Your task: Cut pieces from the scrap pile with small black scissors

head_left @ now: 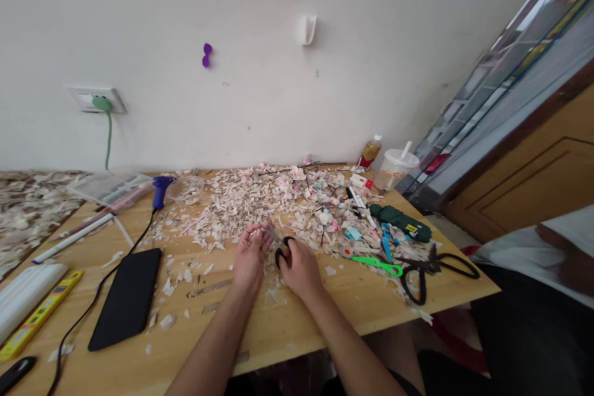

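My right hand [301,266] grips a small pair of scissors [279,247] by its black handles. Their metal blades point up and left, toward the fingers of my left hand [250,252]. Those fingers are curled together in a pinch beside the blade tips; whatever they hold is too small to make out. Just beyond both hands spreads a thick heap of pale scraps [241,201], with pinkish blossoms [290,182] lying on it. Loose bits also lie on the wood under my wrists.
Large black-handled shears [431,266] and a bright green tool [378,265] lie at right, near a green pouch [401,223], a lidded cup [396,167] and a bottle [370,151]. A black tablet [125,298], corded blue glue gun [160,190] and yellow level [41,314] occupy the left.
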`<action>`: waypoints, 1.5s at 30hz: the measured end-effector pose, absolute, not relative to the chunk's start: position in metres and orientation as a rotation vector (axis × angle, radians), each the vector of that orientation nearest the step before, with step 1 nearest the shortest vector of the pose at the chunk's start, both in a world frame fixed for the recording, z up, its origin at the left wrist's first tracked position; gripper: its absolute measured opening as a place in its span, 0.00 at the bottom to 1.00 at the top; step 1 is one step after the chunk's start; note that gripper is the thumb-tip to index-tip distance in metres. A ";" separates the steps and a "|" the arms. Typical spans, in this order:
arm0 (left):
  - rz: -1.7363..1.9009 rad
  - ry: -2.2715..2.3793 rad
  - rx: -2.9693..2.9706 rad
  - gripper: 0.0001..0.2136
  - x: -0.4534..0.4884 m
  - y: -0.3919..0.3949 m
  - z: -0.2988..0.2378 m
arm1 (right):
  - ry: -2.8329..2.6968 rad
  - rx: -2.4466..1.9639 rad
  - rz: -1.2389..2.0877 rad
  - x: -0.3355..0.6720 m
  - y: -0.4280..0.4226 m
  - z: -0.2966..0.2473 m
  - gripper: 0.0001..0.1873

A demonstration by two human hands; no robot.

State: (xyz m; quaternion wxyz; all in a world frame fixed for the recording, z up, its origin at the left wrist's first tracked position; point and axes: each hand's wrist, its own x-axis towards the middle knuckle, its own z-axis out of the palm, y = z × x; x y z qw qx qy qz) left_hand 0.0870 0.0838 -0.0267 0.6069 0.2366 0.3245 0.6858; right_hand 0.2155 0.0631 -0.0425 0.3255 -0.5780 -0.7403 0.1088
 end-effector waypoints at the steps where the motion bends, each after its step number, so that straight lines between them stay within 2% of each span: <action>1: 1.583 0.757 0.548 0.12 0.087 0.084 -0.026 | -1.959 -1.514 0.275 0.216 0.063 -0.043 0.07; 5: 1.581 0.821 0.554 0.13 0.087 0.086 -0.027 | -1.990 -1.552 0.252 0.217 0.066 -0.049 0.03; 17: 1.720 0.843 0.480 0.11 0.079 0.097 -0.044 | -1.989 -1.526 0.220 0.215 0.058 -0.041 0.12; 30: 1.630 0.832 0.557 0.11 0.081 0.094 -0.045 | -1.872 -1.551 0.412 0.222 0.066 -0.056 0.12; 36: 1.658 0.803 0.395 0.13 0.077 0.094 -0.040 | -1.911 -1.493 0.306 0.218 0.063 -0.050 0.16; 45: 1.647 0.843 0.462 0.11 0.080 0.095 -0.040 | -1.986 -1.564 0.271 0.218 0.064 -0.046 0.07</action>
